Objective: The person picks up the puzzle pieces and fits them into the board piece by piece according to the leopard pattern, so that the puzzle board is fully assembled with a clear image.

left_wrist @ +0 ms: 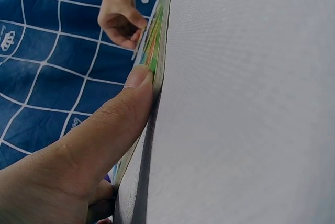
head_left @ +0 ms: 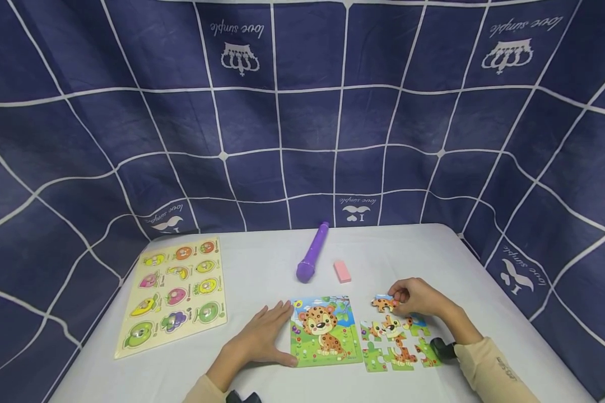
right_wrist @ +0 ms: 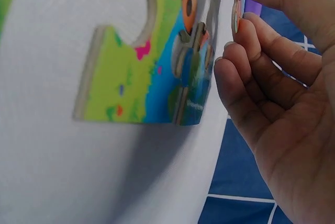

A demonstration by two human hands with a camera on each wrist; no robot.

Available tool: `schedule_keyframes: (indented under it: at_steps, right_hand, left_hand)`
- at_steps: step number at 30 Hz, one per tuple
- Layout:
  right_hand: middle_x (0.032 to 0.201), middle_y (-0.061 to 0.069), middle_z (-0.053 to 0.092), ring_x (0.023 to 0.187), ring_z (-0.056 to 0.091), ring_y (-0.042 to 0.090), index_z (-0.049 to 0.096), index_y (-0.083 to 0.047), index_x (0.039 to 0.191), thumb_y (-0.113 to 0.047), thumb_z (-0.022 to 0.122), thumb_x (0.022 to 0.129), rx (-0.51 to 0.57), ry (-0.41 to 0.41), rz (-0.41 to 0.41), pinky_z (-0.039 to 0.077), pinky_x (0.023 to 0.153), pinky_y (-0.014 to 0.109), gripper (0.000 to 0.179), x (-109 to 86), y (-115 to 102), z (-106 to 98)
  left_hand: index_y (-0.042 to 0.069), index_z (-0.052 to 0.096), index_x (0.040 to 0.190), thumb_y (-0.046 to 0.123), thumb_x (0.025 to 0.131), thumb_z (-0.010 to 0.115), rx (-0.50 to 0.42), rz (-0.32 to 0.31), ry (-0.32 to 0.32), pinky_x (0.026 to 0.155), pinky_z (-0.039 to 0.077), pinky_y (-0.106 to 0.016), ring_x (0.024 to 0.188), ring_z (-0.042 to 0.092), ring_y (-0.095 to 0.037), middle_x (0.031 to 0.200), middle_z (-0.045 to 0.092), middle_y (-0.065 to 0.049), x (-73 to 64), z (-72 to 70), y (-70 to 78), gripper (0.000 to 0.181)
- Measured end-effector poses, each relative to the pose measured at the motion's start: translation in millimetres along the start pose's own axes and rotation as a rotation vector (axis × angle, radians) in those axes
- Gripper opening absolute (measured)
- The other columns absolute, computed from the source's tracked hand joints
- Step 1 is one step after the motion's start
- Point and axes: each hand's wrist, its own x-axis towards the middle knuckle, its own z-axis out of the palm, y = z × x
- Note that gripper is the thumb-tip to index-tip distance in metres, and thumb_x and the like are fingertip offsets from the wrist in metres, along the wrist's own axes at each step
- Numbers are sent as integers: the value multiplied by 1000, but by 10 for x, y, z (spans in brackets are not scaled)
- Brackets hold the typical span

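Note:
My left hand (head_left: 263, 337) rests on the table with its fingers spread, fingertips and thumb at the left edge of a picture board (head_left: 327, 331) showing a cartoon leopard. In the left wrist view the thumb (left_wrist: 112, 116) presses along the board's edge. My right hand (head_left: 419, 298) pinches a spotted jigsaw piece (head_left: 381, 304) between thumb and fingers, just above a partly joined leopard jigsaw (head_left: 404, 358) to the right of the board. The right wrist view shows the held piece (right_wrist: 236, 12) edge-on, with a green corner piece (right_wrist: 118, 85) of the jigsaw close by.
A wooden fruit peg puzzle (head_left: 167, 288) lies at the left of the white table (head_left: 262, 263). Behind the board are a purple toy microphone (head_left: 312, 254) and a pink eraser-like block (head_left: 341, 271). A blue checked curtain (head_left: 302, 123) hangs along the back and sides.

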Motion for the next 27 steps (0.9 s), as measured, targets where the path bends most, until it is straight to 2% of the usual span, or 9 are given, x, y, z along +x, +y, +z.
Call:
schedule_keyframes:
  at_steps: [27]
  right_hand:
    - [76, -4, 57, 70, 51, 9, 69, -7, 96, -14, 83, 71, -23, 23, 27, 45, 57, 20, 30, 52, -95, 53]
  left_hand:
    - [6, 30, 153, 81, 60, 68, -5, -4, -1, 123, 18, -52, 150, 24, -28, 161, 27, -9, -2, -5, 7, 125]
